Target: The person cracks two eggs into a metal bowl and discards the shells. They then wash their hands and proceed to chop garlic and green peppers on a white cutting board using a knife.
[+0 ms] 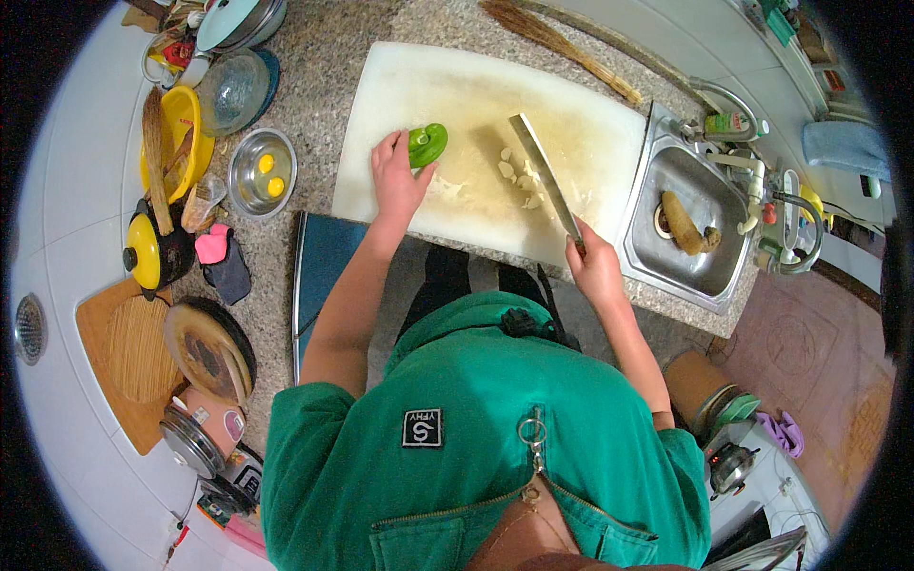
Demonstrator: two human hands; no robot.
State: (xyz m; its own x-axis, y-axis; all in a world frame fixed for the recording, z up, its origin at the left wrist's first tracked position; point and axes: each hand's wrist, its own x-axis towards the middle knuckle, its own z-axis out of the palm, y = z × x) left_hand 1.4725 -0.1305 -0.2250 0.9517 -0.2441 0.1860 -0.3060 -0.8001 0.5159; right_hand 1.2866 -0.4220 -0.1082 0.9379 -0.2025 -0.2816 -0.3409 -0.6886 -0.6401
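My left hand holds a green pepper against the white cutting board, left of the board's middle. In my right hand is the handle of a cleaver-like kitchen knife, its blade pointing away from me over the board. Several pale slices, perhaps garlic, lie beside and partly under the blade. A few wet, pale scraps lie near the pepper. To the left of the board, a steel bowl contains two raw egg yolks.
At right, a steel sink holds a brownish root vegetable. A straw brush lies behind the board. The left counter carries a glass bowl, yellow basket, black pot with yellow lid, cloth and round wooden board.
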